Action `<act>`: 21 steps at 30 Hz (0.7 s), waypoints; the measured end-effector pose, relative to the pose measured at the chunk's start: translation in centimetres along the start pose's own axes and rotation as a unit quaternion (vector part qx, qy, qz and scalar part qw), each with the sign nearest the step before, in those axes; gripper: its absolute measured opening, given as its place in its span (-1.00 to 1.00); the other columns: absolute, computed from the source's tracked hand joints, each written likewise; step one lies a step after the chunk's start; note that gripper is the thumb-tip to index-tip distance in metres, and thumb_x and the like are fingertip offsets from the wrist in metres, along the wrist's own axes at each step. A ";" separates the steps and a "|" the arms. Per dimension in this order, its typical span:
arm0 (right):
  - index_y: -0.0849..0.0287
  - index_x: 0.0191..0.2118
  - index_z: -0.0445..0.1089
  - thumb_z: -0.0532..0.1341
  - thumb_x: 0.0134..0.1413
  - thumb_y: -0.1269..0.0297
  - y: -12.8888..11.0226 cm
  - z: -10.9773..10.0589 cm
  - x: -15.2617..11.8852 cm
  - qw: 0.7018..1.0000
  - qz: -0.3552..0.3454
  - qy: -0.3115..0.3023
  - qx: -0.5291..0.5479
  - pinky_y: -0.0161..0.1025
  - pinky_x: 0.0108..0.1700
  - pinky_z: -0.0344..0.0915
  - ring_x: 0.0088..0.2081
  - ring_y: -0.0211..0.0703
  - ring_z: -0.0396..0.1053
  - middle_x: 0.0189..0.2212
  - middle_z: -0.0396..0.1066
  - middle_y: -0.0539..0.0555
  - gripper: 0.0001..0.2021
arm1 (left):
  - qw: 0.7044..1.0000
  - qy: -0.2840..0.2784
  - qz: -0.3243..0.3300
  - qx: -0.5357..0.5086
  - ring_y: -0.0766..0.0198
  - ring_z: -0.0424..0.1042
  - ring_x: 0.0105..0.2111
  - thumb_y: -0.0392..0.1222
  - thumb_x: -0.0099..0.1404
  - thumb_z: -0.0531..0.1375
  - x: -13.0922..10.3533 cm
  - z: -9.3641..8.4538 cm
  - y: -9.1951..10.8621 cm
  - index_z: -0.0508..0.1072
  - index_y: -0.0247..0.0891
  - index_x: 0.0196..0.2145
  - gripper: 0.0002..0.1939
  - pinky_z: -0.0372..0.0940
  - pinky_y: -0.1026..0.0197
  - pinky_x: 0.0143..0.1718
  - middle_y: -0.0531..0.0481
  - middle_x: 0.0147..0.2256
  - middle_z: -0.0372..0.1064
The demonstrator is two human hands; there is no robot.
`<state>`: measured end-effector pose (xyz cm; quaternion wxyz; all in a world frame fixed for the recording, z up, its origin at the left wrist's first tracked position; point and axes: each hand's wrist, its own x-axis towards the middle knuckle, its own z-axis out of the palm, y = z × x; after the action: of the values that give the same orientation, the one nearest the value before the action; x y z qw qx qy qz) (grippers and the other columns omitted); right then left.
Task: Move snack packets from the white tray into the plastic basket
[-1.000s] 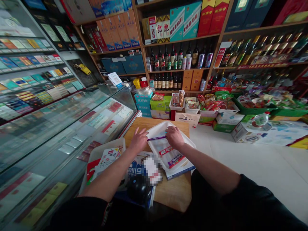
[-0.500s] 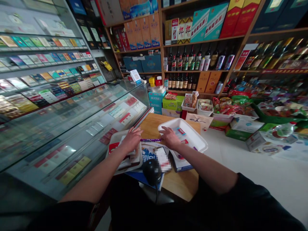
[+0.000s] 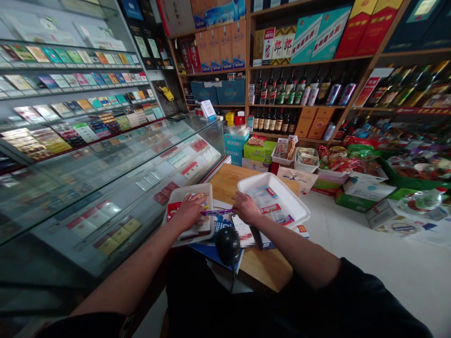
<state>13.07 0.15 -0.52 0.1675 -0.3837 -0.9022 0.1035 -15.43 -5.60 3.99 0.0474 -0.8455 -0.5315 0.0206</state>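
A thin purple stick-like item (image 3: 217,212) spans the gap between my two hands, roughly level. My left hand (image 3: 189,212) is over the left white tray (image 3: 210,192), its thumb side at the stick's left end and its other fingers reaching forward over red and white packets. My right hand (image 3: 247,209) has its fingers bent around the stick's right end, beside the right white tray (image 3: 299,211). That tray holds a few red and blue packets (image 3: 270,208). Below the stick are a phone (image 3: 243,230) and a black handheld scanner (image 3: 227,245).
A wooden table (image 3: 225,177) carries the trays. The glass display counter (image 3: 141,188) runs along the left. Boxes and snack bins (image 3: 331,173) line the floor ahead and right. Shelves of bottles (image 3: 271,119) and gift boxes (image 3: 310,37) stand behind.
The view has shifted slightly left. Both hands and the purple stick have come a little nearer to me, and more of the right tray's packets show.
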 end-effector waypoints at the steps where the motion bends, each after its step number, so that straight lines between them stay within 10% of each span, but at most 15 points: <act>1: 0.08 -0.18 0.65 0.27 0.23 0.35 -0.2 0.2 0.0 1.000 0.000 -0.004 0.002 0.07 0.36 0.05 0.39 0.09 0.08 0.23 0.41 0.12 -0.83 | 1.000 -0.004 -0.004 -0.001 -0.08 0.07 0.39 -0.30 0.27 0.18 -0.3 0.0 0.0 0.62 -0.14 -0.35 -0.81 -0.12 -0.32 0.39 -0.05 0.28 0.33; 21: 0.07 -0.16 0.65 0.23 0.26 0.32 -2.8 0.9 0.6 0.999 -0.034 -0.035 0.011 0.06 0.31 0.14 0.33 0.12 0.17 0.19 0.45 0.11 -0.80 | 0.999 -0.024 -0.047 -0.011 -0.12 -0.02 0.43 -0.23 0.32 0.19 -4.6 0.8 -0.8 0.62 -0.18 -0.28 -0.83 -0.13 -0.34 0.39 -0.11 0.33 0.26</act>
<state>10.52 -1.38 -0.38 0.1432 -0.3467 -0.9191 0.1205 -18.20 -9.33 3.19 0.0259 -0.8192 -0.5720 0.0325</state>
